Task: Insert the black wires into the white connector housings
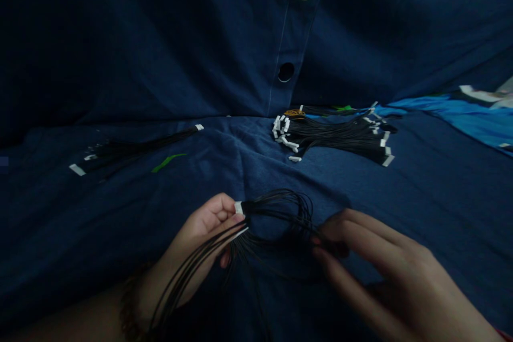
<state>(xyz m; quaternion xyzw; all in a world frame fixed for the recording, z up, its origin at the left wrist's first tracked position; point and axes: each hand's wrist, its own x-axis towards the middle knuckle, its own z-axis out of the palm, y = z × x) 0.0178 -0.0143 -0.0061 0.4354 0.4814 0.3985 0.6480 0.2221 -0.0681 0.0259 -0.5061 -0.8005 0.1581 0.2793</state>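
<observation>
Holding a looped bundle of black wires (280, 211) at six o'clock, a person's left hand (204, 230) pinches its white connector (239, 207) while the right hand (372, 256) closes narrowly on the strands. More wire bundles (332, 139) lie at one o'clock, a smaller bundle (136, 150) at ten, on navy cloth (120, 235).

Left hand (204, 230) curled, right hand (385, 262) pinching

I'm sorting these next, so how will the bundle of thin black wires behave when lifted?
The bundle of thin black wires will probably be floppy: its strands sag in loose loops from the left hand. It is likely light, since fingers pinch it at one white connector. Strands may snag, crossing near the right hand.
</observation>
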